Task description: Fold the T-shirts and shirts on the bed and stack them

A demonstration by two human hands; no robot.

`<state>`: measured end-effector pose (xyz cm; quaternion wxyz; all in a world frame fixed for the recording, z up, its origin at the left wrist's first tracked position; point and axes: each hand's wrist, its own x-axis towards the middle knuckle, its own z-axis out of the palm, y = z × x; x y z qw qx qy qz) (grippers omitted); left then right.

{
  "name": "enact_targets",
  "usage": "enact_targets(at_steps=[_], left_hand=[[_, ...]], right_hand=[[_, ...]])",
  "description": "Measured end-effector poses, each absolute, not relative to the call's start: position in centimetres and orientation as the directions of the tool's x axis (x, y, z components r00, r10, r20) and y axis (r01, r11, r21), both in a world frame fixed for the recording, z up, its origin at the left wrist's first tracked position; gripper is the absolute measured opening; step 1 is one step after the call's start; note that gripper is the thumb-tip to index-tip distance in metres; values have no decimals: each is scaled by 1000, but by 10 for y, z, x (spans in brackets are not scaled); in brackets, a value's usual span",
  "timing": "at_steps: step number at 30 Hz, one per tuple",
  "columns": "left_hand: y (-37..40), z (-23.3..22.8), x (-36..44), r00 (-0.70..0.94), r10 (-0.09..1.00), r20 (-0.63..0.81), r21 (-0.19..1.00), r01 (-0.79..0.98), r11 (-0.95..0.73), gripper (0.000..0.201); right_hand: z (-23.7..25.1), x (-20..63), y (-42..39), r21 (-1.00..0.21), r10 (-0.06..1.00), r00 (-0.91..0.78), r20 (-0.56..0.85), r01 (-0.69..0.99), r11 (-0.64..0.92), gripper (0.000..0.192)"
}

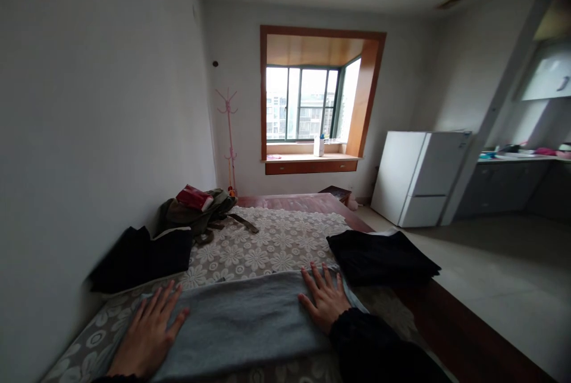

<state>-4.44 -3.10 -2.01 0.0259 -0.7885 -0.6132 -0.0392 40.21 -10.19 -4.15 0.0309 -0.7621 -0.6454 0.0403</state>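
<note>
Grey knit under both my palms: a folded grey garment (pixel 243 326) lying across the near end of the bed (pixel 263 246), on the white flower-patterned cover. My left hand (pixel 149 335) lies flat on its left end, fingers spread wide, gripping nothing; my right hand (pixel 325 301) presses flat on the right end the same way. It looks soft, light and limp to me, likely to sag unless taken by the folded ends or lifted from beneath. A black folded garment (pixel 381 258) sits just beside my right hand, another dark pile (pixel 143 255) lies against the wall on the left, and a backpack (pixel 196 213) further back. The bed's right edge drops to bare floor (pixel 491 276), with open room there.
</note>
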Motion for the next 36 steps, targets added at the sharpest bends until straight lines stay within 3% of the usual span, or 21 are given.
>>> enact_targets(at_steps=[3, 7, 12, 19, 26, 36], left_hand=[[-29, -25, -49, 255, 957, 137, 11, 966, -259, 63], [-31, -24, -40, 229, 969, 93, -6, 973, -230, 71], [-39, -19, -29, 168, 967, 192, 10, 985, -173, 77], [-39, -16, -30, 220, 975, 32, 40, 974, -221, 78], [-36, -12, -27, 181, 983, 38, -2, 984, -181, 81], [-37, -12, -28, 236, 972, -3, 56, 970, -235, 77]], right_hand=[[-43, 403, -101, -115, 986, 163, -13, 980, -164, 80], [-44, 404, -100, -130, 988, 155, 6, 980, -153, 82], [-49, 405, -98, -146, 989, 145, 27, 979, -139, 83], [-47, 407, -98, -167, 990, 139, 26, 977, -133, 85], [-41, 403, -101, -155, 989, 145, 6, 978, -143, 86], [-35, 401, -103, -130, 989, 146, -15, 981, -147, 85]])
